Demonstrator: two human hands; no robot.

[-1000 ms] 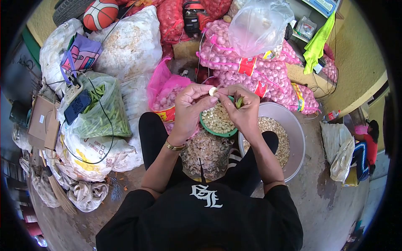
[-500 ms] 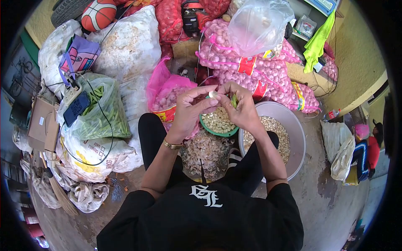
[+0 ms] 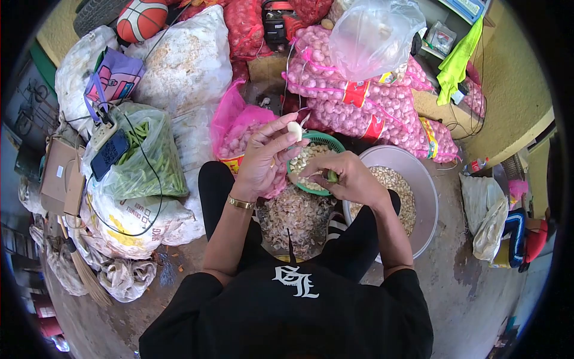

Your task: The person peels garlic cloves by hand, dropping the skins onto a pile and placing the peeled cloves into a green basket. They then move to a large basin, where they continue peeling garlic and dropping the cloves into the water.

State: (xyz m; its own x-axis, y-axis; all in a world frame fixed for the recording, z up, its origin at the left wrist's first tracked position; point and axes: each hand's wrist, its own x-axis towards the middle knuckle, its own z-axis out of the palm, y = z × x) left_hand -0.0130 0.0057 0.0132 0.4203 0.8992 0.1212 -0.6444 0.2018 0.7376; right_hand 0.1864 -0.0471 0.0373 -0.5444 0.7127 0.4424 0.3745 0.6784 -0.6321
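My left hand (image 3: 267,157) is raised and pinches a peeled garlic clove (image 3: 295,130) between thumb and fingertips. My right hand (image 3: 353,176) is lower, over the near right side of a green plastic basket (image 3: 338,143) of garlic cloves (image 3: 308,159). Its fingers are curled round a small green object (image 3: 332,176), possibly a handle; most of it is hidden. Beside that hand stands a pale basin (image 3: 427,206) holding many cloves (image 3: 402,191). Below both hands, a heap of garlic skins (image 3: 294,222) lies between my legs.
Pink mesh sacks of garlic (image 3: 359,107) are stacked ahead, and an open pink mesh bag (image 3: 230,122) is at the left. Further left are white sacks (image 3: 185,66), a bag of green vegetables (image 3: 152,158) and a phone (image 3: 110,154). A person in red (image 3: 536,239) is at the far right.
My hands were together at the clove; now they are apart. The right hand has dropped down toward the green basket, while the left still holds the clove up, slightly tilted.
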